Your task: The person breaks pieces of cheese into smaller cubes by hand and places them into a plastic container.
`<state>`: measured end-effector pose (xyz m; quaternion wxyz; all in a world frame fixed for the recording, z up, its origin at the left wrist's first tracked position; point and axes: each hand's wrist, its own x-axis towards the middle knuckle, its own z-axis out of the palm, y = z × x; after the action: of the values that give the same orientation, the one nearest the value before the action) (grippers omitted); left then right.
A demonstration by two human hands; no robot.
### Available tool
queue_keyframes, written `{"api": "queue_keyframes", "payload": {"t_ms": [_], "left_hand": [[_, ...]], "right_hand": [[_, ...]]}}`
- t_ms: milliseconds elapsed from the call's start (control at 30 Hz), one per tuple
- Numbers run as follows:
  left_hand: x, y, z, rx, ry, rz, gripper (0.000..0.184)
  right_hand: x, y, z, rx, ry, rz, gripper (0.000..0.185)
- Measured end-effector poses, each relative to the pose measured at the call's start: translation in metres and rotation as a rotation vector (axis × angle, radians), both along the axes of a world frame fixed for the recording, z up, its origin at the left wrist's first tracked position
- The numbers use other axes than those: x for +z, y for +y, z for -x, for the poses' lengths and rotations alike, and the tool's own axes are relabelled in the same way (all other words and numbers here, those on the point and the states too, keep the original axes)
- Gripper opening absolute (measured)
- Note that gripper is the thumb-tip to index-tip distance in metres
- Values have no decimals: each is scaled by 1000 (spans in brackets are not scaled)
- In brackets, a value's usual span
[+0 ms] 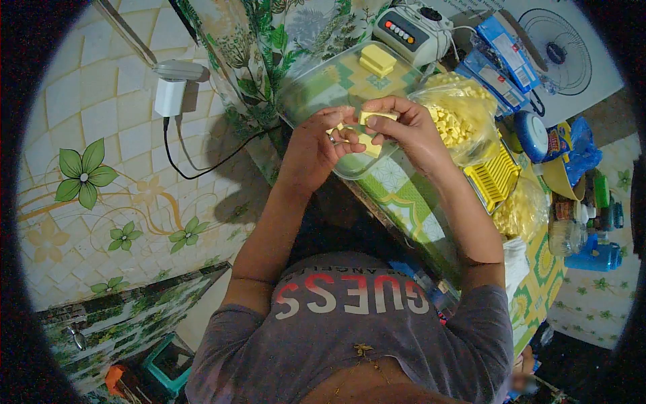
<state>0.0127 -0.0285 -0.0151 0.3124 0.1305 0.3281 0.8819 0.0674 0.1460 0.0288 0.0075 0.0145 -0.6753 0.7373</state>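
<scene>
My right hand (412,128) pinches a small pale-yellow block (377,117) between thumb and fingers, above the near part of a clear plastic tub (301,87). Close beside it, my left hand (316,145) has its fingers curled, and a bit of yellow shows between them, partly hidden. A ring is on one of its fingers. Below the hands lies another yellow piece (371,145) in the tub. Toward the tub's far end sits a stack of yellow blocks (377,60).
Right of the tub stand a clear bag of small yellow pieces (457,124), a yellow slatted rack (493,176) and a second bag (521,209). A white device with coloured buttons (404,32) is behind. Blue packets (508,54) lie farther right. A charger cable (176,172) hangs at left.
</scene>
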Motion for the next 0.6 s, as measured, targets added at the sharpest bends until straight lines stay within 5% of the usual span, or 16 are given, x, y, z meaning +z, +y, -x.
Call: {"api": "queue_keyframes", "payload": {"t_ms": [167,600], "left_hand": [[9,4,-5,52,99,193,29],[3,5,-7,48,184,139,26]], "right_hand": [[0,-1,1,-1,8,-24,22],[-1,-1,-1,38,-12,22,21]]}}
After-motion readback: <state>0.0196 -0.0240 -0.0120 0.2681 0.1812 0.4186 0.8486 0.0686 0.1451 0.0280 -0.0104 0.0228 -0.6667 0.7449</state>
